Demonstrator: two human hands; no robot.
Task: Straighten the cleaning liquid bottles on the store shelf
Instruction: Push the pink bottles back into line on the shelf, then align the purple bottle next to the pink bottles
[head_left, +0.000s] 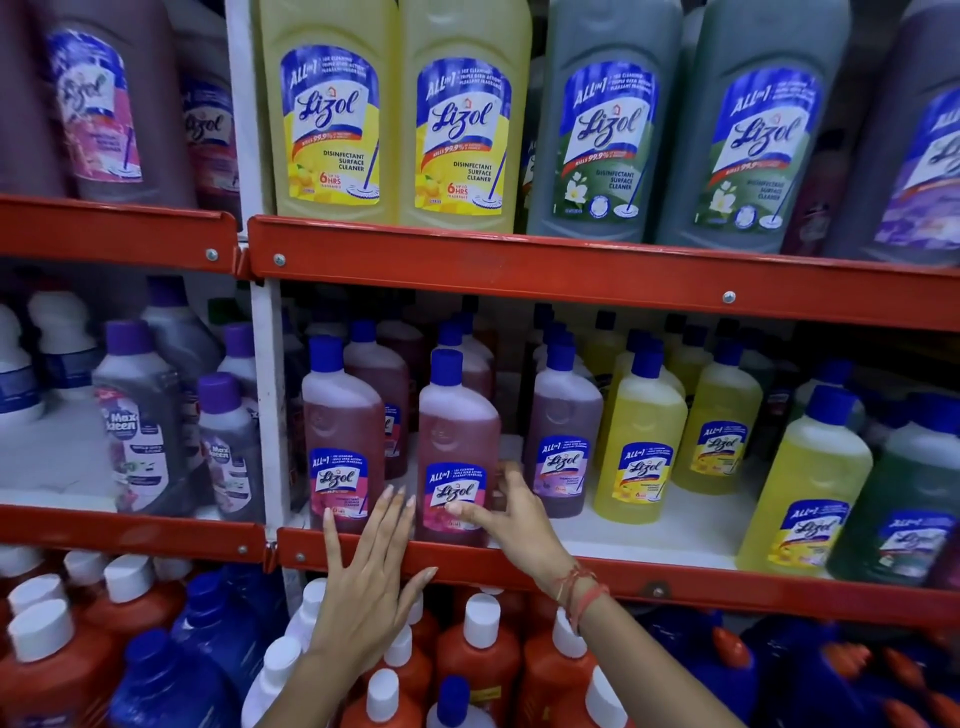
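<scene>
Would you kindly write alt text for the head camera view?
A person's right hand grips a pink Lizol bottle on the middle red shelf, while the left hand rests open beside it. Yellow bottles stand to the right.

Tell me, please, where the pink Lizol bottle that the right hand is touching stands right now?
The pink Lizol bottle stands at the front edge of the middle shelf, centre of the head view, between another pink bottle and a purple bottle.

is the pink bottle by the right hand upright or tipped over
Upright: the pink bottle stands on its base at the shelf edge, blue cap up, with the right hand touching its side.
</scene>
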